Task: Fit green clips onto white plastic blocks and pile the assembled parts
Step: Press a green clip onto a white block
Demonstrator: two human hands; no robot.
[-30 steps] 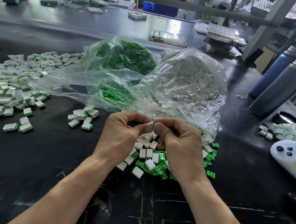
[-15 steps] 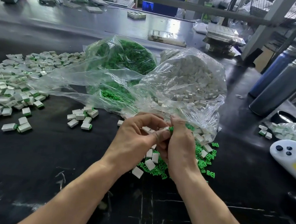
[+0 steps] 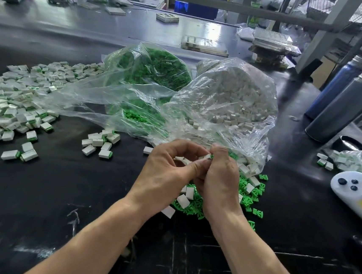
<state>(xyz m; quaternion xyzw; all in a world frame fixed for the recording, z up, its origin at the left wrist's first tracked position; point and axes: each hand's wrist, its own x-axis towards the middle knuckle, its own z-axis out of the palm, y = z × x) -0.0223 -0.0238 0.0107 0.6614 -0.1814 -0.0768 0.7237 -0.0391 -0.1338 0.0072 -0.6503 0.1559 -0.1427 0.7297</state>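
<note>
Our fingers (image 3: 197, 166) are curled in and pinched together at the middle of the scene: the left hand (image 3: 167, 177) grips a white block (image 3: 206, 156) between thumb and forefingers, and the right hand (image 3: 220, 180) pinches a green clip (image 3: 212, 156) against the block's right end — whether it is seated yet we cannot tell. Under and just right of our hands lies a loose scatter of green clips (image 3: 247, 198) mixed with a few white blocks (image 3: 183, 201) on the black worktop (image 3: 59, 191). Just beyond our hands two clear bags lie open toward us, the bag of white blocks (image 3: 234, 97) on the right touching the bag of green clips (image 3: 153, 70) on its left. A small cluster of assembled parts (image 3: 100, 143) lies near left of our hands, and the big pile of assembled parts (image 3: 13, 103) spreads at the far left. At the right edge stand two dark cylinders (image 3: 351, 104), with a white controller (image 3: 356, 193) nearer us.
</note>
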